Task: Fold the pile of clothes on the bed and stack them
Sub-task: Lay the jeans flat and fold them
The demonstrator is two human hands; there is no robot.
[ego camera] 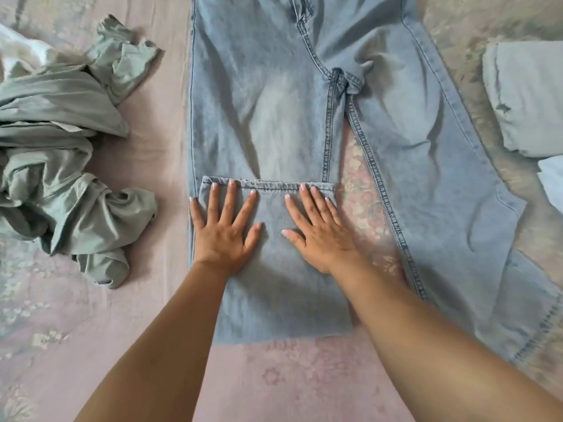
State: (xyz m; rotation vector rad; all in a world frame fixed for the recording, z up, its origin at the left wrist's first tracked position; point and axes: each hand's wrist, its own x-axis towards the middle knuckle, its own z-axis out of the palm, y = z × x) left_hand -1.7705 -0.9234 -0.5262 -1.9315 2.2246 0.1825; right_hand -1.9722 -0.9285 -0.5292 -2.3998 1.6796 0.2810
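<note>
Light blue jeans point(274, 111) lie spread flat on the bed, waist away from me. The left leg is folded up on itself, its hem point(268, 186) lying across the thigh. My left hand point(225, 226) presses flat on that folded leg with fingers spread. My right hand point(320, 229) presses flat beside it, fingertips at the hem. The right leg point(451, 208) stretches out unfolded toward the lower right. A crumpled pile of sage-green clothes point(61, 153) lies to the left.
The bed is covered with a pink floral sheet point(146, 345). Folded pale blue garments point(530, 99) sit at the right edge, with a lighter folded piece point(553, 181) just below them. Something white point(18, 53) shows behind the green pile.
</note>
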